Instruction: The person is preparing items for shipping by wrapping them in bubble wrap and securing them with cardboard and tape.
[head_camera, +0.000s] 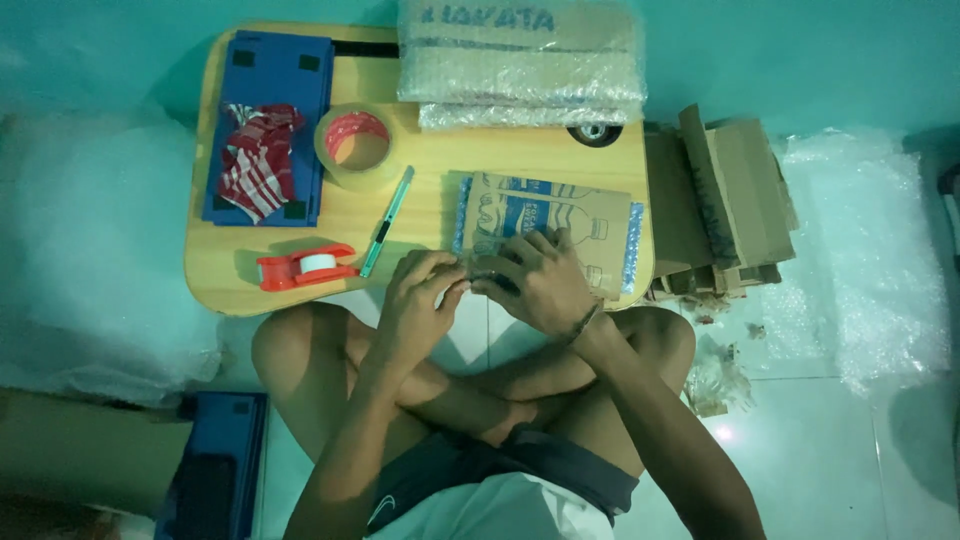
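Observation:
A flat cardboard parcel (560, 215) edged with bubble wrap lies on the near right part of a small wooden lap table (430, 160). My right hand (540, 285) rests on its near edge with fingers spread over the cardboard. My left hand (420, 300) pinches the clear wrap or tape at the parcel's near left corner, touching my right fingertips. I sit cross-legged on the floor behind the table.
On the table: a red tape dispenser (300, 267), a teal utility knife (387, 220), a brown tape roll (355, 145), a red-and-white cloth (258, 160) on a blue folder (270, 70), bubble-wrapped boxes (520, 60). Cardboard pieces (720, 200) and bubble wrap (870, 260) lie right.

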